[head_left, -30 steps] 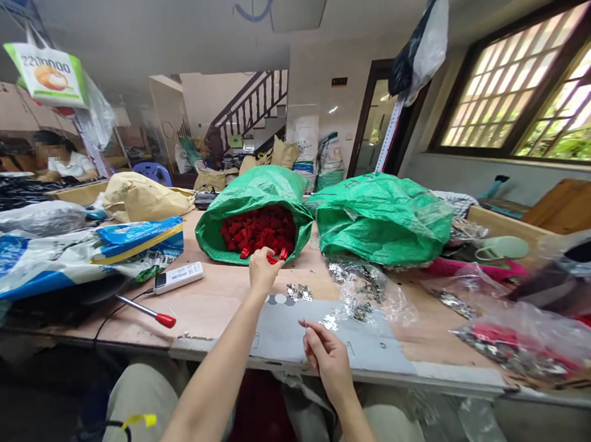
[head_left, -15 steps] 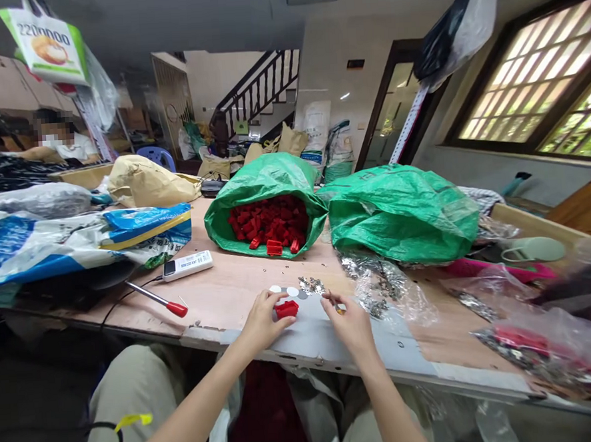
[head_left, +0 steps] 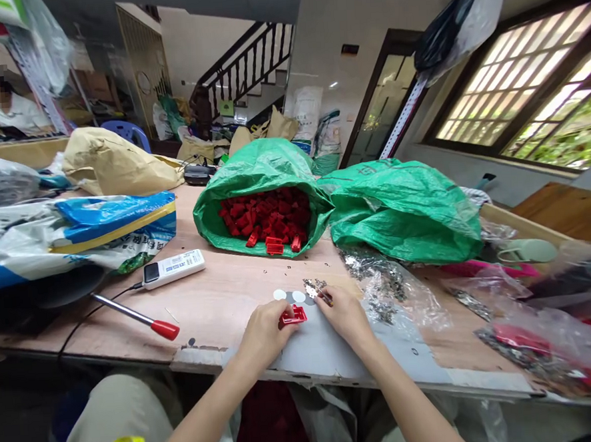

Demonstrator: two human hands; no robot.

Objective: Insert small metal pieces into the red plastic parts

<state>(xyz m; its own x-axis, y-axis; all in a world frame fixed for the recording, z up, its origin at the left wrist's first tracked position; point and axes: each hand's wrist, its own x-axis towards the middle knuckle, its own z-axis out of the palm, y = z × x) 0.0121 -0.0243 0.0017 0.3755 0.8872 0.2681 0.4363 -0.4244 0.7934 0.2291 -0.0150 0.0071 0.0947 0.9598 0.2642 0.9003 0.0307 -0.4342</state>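
Note:
My left hand (head_left: 265, 329) is closed on a small red plastic housing (head_left: 296, 315), whose hollow side with ribs faces up. Close by on the right, my right hand (head_left: 345, 314) pinches a thin metal tool (head_left: 325, 298). That tool is mostly hidden by my fingers, and its exact kind is unclear. Its tip is at a small heap of shiny metal pieces (head_left: 311, 287); whether it grips one cannot be made out. Two pale round discs (head_left: 299, 296) lie just beyond the red housing, on the grey mat (head_left: 313, 353).
A green sack (head_left: 266, 159) full of red housings opens toward me. Another green sack (head_left: 405, 207) lies to its right, behind a clear bag of metal pieces (head_left: 385, 295). At left are a red-handled lever (head_left: 164, 329) and a white device (head_left: 174, 268). A person (head_left: 8, 105) sits far left.
My right hand has moved left and forward, bringing the tool to the metal heap. In my left hand the red housing has turned so its hollow side shows. The camera view has shifted.

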